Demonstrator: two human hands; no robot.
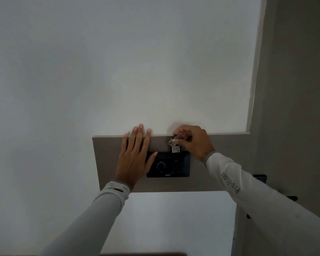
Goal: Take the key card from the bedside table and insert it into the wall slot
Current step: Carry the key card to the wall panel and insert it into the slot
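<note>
Two hands meet the wall panel (174, 183). Left hand (135, 156) lies flat, fingers spread. Right hand (194, 141), at 3 o'clock, pinches the key card (176, 147) over the black slot unit (175, 169).

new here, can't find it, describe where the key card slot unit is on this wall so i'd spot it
Find the grey-brown band crossing the white wall. The black wall panel sits on it between the left hand and right hand. It is the only glossy black thing there, with a round dial.

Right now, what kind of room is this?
Probably a hotel room: a black wall panel with a dial, and the right hand setting a key tag into its top.
</note>
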